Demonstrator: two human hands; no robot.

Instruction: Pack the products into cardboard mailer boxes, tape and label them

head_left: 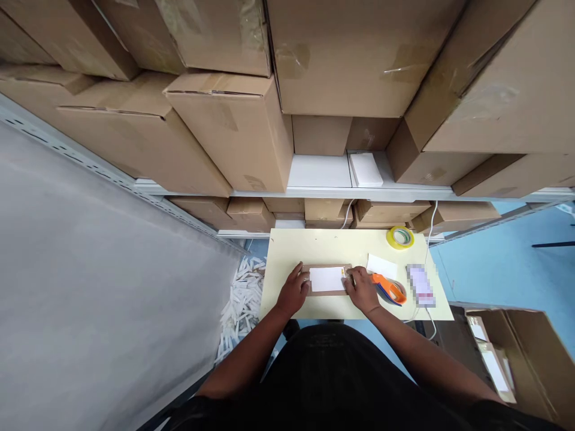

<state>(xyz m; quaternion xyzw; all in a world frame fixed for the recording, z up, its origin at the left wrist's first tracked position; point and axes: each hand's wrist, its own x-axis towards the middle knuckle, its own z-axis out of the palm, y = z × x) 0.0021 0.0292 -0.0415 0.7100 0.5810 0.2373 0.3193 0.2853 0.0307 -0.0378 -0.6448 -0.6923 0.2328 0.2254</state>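
A flat brown cardboard package (330, 293) lies on the pale yellow table (309, 245) in front of me. On its top is a white label (326, 279), with a small yellow-orange mark near the right end. My left hand (294, 291) grips the package's left end, fingers bent over the edge. At the opposite end my right hand (363, 291) holds on with fingers curled over the label's edge. Just right of that hand lies an orange and blue tape dispenser (390, 288). Behind the dispenser is a blank white slip of paper (381, 266).
A yellow tape roll (391, 238) sits at the table's back right, with a blurred-out phone-like item (421, 286) nearer me. Shelves of cardboard boxes (238, 131) rise behind. An open carton (534, 341) with packages stands at lower right; white paper strips (242, 293) heap at left.
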